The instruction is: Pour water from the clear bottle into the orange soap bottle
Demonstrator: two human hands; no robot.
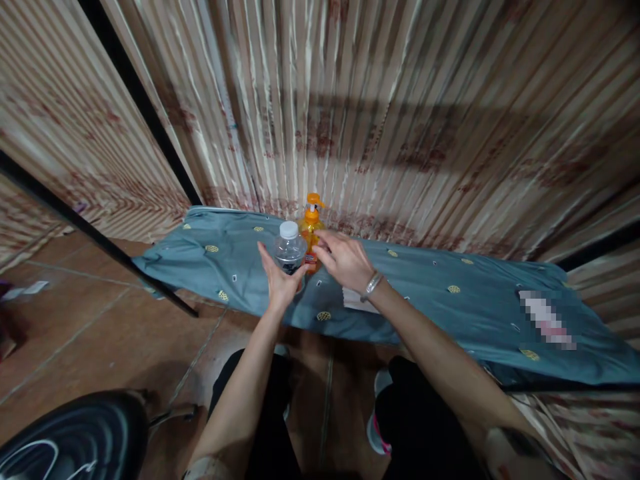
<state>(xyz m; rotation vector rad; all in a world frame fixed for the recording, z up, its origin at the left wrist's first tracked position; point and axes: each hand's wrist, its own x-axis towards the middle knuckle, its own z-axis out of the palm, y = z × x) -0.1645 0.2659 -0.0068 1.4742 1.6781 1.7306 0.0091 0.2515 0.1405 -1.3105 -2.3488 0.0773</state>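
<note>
A clear plastic bottle (290,248) with a white cap stands upright over the cloth-covered surface. My left hand (281,283) is wrapped round its lower part from the near side, thumb to the right and fingers to the left. Just behind and to the right is an orange pump bottle (311,230) with a yellowish body and a red label. At its right side, my right hand (347,260) has bent fingers, with index finger and thumb against the bottle; the other fingertips are hidden. A silvery bracelet is on the right wrist.
A teal cloth with yellow pineapple prints (430,313) covers the long narrow surface. A pale flat item (357,301) lies under my right wrist. A blurred-out item (546,320) lies at right. Black poles, a pleated curtain (350,100) and a black stool (75,433) surround it.
</note>
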